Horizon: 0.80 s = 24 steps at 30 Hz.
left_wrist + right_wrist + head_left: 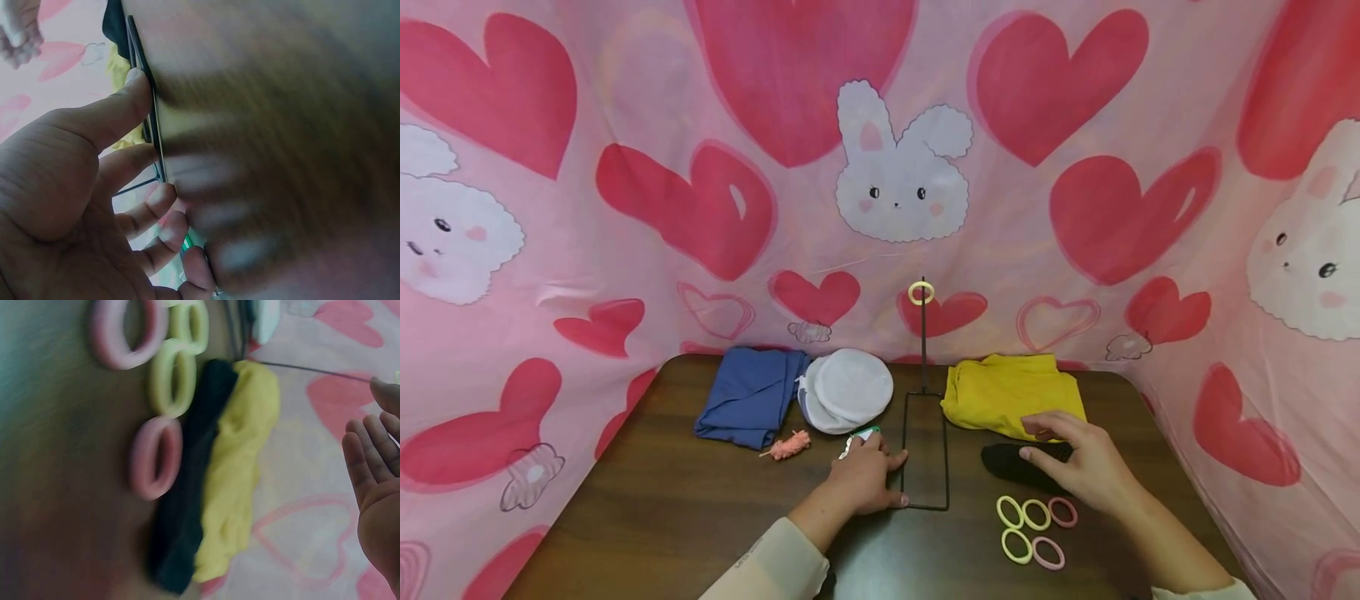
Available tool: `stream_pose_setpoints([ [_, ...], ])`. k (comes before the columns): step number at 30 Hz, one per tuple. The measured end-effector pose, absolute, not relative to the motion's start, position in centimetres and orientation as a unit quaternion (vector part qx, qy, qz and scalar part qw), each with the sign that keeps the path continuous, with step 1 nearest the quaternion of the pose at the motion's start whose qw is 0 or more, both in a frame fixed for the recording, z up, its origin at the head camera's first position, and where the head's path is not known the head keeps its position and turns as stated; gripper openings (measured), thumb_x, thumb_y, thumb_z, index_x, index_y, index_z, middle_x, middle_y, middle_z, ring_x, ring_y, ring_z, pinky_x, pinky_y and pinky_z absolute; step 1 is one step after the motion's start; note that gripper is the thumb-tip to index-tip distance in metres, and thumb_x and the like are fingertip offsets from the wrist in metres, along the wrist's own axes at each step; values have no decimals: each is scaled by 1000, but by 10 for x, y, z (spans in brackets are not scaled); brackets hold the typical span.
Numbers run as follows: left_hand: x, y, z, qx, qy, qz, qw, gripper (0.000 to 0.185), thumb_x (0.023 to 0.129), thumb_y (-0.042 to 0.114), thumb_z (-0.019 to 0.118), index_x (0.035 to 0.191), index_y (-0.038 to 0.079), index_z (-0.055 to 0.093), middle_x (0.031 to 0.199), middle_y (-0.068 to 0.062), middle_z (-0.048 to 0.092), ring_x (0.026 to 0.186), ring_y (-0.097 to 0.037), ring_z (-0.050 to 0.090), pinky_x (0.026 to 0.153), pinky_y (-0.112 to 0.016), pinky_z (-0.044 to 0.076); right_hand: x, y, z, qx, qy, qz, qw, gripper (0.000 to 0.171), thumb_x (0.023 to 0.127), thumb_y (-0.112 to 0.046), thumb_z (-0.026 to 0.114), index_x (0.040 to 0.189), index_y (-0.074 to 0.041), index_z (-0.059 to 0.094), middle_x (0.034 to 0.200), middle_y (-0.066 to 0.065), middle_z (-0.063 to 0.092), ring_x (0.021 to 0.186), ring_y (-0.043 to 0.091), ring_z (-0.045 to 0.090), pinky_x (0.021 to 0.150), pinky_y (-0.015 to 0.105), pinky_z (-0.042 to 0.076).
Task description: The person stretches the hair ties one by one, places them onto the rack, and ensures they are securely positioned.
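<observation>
My left hand (867, 479) rests on the table at the left side of a black wire stand (947, 454). Its thumb and index finger touch the base frame, while the other fingers lie over a small white-and-green object (867, 433), mostly hidden. A pale yellow ring (912, 293) sits near the top of the upright rod, apparently around it. My right hand (1086, 467) hovers with loosely bent fingers, holding nothing, over a black cloth-like item (1003, 464). Below that item lie several loose rings, yellow (1004, 552) and pink (1051, 567).
Folded yellow cloth (1011, 387) lies at the back right. At the back left are folded blue cloth (748, 396) and a round white cap-like item (853, 385). A small coral yarn bundle (790, 446) lies before them. A patterned pink curtain (887, 258) encloses the table.
</observation>
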<state>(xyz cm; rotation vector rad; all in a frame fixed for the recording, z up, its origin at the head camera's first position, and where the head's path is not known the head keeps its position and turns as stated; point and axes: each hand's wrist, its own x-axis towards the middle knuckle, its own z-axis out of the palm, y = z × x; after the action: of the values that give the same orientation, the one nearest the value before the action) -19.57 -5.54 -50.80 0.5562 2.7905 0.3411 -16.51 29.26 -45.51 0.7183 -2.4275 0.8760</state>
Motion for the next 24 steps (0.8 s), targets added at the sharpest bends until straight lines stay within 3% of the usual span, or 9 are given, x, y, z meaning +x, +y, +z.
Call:
stream_pose_setpoints([
  [9,-195,-55,-510,191,966,115,129,75,78,63,83,145,40,61,121,0,51,115,-29,48,78,-64,52,-149,323,-485,237,-913,299,146,41,76,-16,93,114,-17,77,107,-5,75,85,13,69,73,31,58],
  [18,-195,-55,-514,184,968,99,138,76,77,65,82,146,44,59,136,-9,58,121,-34,47,80,-65,52,-140,353,-501,252,-918,305,17,44,82,-28,89,119,-9,74,106,-1,76,92,8,66,74,26,55],
  [24,-197,-54,-513,183,968,98,141,76,79,66,81,147,43,58,135,-8,59,120,-33,47,80,-65,52,-139,360,-505,239,-928,284,-34,51,78,-36,92,119,-11,74,107,-4,74,92,5,62,75,28,53],
])
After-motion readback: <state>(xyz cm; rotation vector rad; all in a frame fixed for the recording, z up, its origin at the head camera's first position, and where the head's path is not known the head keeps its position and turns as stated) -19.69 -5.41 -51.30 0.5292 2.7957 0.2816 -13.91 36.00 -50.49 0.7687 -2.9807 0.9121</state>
